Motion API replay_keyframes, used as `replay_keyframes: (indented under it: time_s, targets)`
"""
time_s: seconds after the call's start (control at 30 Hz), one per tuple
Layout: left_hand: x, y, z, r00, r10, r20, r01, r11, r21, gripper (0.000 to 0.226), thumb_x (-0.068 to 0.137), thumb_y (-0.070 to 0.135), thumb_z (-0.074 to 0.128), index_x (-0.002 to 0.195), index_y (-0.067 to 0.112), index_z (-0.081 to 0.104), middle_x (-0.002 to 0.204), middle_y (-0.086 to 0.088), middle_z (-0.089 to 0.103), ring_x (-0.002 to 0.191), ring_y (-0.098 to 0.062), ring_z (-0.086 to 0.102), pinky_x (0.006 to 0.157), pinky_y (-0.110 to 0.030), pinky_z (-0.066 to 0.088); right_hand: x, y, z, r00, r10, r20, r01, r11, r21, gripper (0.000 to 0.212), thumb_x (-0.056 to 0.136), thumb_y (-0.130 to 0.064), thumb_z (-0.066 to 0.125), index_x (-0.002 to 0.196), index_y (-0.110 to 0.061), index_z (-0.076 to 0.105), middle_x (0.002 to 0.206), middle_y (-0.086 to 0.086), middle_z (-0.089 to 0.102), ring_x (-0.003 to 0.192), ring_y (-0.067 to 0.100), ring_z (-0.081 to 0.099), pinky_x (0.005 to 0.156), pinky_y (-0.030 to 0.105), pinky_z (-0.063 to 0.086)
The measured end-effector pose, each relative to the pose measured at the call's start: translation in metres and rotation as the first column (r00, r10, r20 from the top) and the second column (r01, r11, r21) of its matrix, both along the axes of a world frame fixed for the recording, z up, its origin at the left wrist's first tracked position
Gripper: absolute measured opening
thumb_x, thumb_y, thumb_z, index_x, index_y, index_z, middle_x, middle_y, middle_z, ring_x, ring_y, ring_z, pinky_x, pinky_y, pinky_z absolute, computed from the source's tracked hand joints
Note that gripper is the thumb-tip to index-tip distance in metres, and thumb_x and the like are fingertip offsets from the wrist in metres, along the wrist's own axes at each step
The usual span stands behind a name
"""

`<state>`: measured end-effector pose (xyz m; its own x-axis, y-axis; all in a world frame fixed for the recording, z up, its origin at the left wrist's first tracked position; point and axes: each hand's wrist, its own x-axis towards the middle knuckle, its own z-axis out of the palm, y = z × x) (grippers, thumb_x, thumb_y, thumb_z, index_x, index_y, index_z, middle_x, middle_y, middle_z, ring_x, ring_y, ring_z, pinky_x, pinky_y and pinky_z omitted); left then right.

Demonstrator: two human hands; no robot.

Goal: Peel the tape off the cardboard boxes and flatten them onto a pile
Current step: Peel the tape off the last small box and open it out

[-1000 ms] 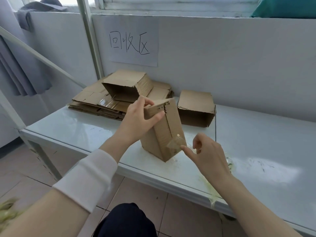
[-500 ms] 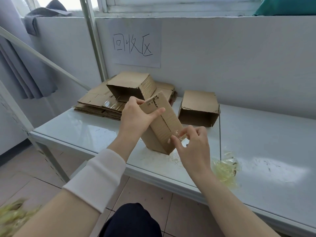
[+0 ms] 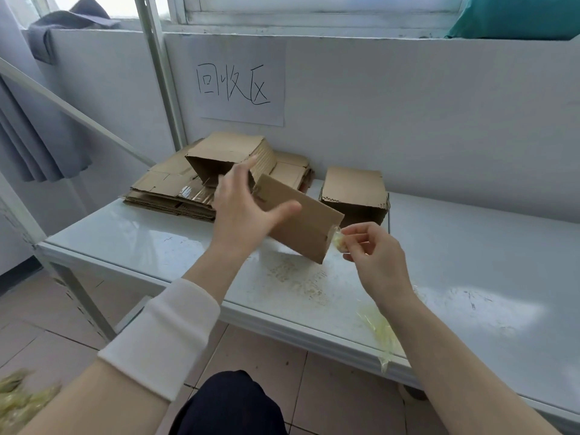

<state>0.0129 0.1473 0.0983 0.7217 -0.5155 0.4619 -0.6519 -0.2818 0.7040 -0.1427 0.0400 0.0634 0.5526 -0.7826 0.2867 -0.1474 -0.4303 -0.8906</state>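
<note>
Now that the box (image 3: 298, 221) has tipped flatter in our left hand (image 3: 248, 211), our right hand (image 3: 373, 249) fingers (image 3: 351, 238) pinch the tape (image 3: 338, 240), peeling it from the end.

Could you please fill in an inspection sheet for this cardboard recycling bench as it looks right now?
Surface: pale glossy table, scuffed, residue near the front.
Job's things: tilted brown cardboard box; clear tape strip peeling off its end; flattened cardboard pile with an open box on top; another box by the wall.
Clutter: crumpled tape wad at the table edge.
Grippers: left hand holds the box; right hand pinches tape.
Cables: nothing seen.
Surroundings: handwritten paper sign, tiled floor.
</note>
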Motion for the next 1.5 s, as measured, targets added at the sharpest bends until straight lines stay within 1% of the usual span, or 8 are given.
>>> replay_keyframes:
  time_s: [0.1, 0.23, 0.4, 0.6, 0.9, 1.13, 1.37, 1.5]
  targets:
    - [-0.007, -0.009, 0.006, 0.806, -0.321, 0.498, 0.039, 0.868, 0.496, 0.115, 0.056, 0.066, 0.072, 0.148, 0.035, 0.010, 0.157, -0.007, -0.013, 0.143, -0.027, -0.020, 0.114, -0.057, -0.008, 0.001, -0.001, 0.004, 0.999, 0.030, -0.014, -0.030, 0.999, -0.030, 0.016, 0.090, -0.006, 0.054, 0.089, -0.021, 0.060, 0.082, -0.006, 0.062, 0.081, 0.013, 0.062, 0.074, 0.024, 0.054]
    - [0.002, -0.016, -0.009, 0.735, -0.513, 0.443, 0.000, 0.653, 0.757, 0.118, 0.063, 0.060, 0.072, 0.147, 0.033, -0.005, 0.158, -0.003, 0.002, 0.146, -0.023, 0.006, 0.117, -0.050, 0.004, -0.004, -0.005, 0.006, 0.998, 0.048, -0.029, -0.050, 0.997, -0.064, 0.016, 0.089, -0.005, 0.055, 0.089, -0.020, 0.060, 0.085, -0.004, 0.062, 0.081, 0.013, 0.062, 0.064, 0.014, 0.051]
    - [-0.006, -0.015, -0.025, 0.819, -0.416, 0.396, 0.111, 0.791, 0.602, 0.078, 0.075, 0.043, 0.070, 0.138, 0.029, 0.026, 0.140, 0.002, 0.040, 0.120, -0.019, 0.047, 0.090, -0.033, 0.045, -0.013, -0.013, 0.002, 0.999, -0.009, -0.047, 0.006, 0.998, -0.065, 0.017, 0.088, -0.003, 0.056, 0.089, -0.020, 0.058, 0.087, -0.001, 0.062, 0.079, 0.013, 0.063, 0.065, 0.017, 0.055]
    - [-0.030, -0.025, -0.047, 0.824, -0.351, 0.446, 0.046, 0.825, 0.564, 0.111, 0.062, 0.052, 0.077, 0.135, 0.035, -0.005, 0.143, -0.009, 0.026, 0.131, -0.028, 0.030, 0.113, -0.049, 0.023, -0.014, -0.011, 0.004, 0.999, 0.029, 0.023, -0.028, 0.999, -0.041, 0.015, 0.087, -0.004, 0.058, 0.094, -0.017, 0.055, 0.086, 0.002, 0.064, 0.076, 0.012, 0.065, 0.061, 0.012, 0.054]
    - [-0.030, -0.013, -0.035, 0.829, -0.231, 0.510, 0.069, 0.946, 0.316, 0.084, 0.063, 0.031, 0.076, 0.125, 0.027, 0.020, 0.120, -0.011, 0.050, 0.104, -0.028, 0.052, 0.091, -0.043, 0.043, -0.048, -0.052, 0.025, 0.921, -0.317, 0.226, 0.338, 0.939, -0.060, 0.016, 0.086, -0.004, 0.060, 0.085, -0.018, 0.053, 0.090, 0.013, 0.068, 0.077, 0.023, 0.068, 0.061, 0.020, 0.057]
    - [-0.039, -0.015, -0.006, 0.932, -0.133, 0.336, 0.111, 0.990, 0.084, 0.089, 0.064, 0.035, 0.079, 0.135, 0.017, 0.028, 0.132, -0.003, 0.044, 0.118, -0.021, 0.045, 0.089, -0.033, 0.038, -0.084, -0.041, -0.039, 0.803, -0.154, -0.576, -0.041, 0.950, -0.311, 0.014, 0.088, -0.021, 0.060, 0.096, -0.014, 0.071, 0.100, -0.001, 0.064, 0.083, 0.010, 0.054, 0.077, 0.017, 0.038]
    - [-0.049, -0.018, -0.003, 0.964, -0.111, 0.243, 0.100, 0.993, 0.054, 0.092, 0.064, 0.038, 0.079, 0.135, 0.020, 0.025, 0.135, 0.001, 0.040, 0.122, -0.018, 0.041, 0.087, -0.028, 0.036, -0.085, -0.045, -0.042, 0.742, 0.033, -0.670, -0.121, 0.989, -0.085, 0.028, 0.095, -0.027, 0.047, 0.105, -0.010, 0.067, 0.110, -0.003, 0.028, 0.111, 0.011, 0.036, 0.103, 0.022, 0.028]
    - [-0.058, -0.022, -0.001, 0.973, -0.126, 0.194, 0.124, 0.992, 0.022, 0.092, 0.063, 0.039, 0.080, 0.134, 0.022, 0.024, 0.132, 0.003, 0.042, 0.119, -0.016, 0.043, 0.086, -0.027, 0.036, -0.090, -0.048, -0.030, 0.749, 0.022, -0.662, -0.118, 0.988, -0.101, 0.035, 0.097, -0.029, 0.043, 0.110, -0.005, 0.065, 0.117, 0.008, 0.057, 0.105, 0.019, 0.054, 0.090, 0.023, 0.040]
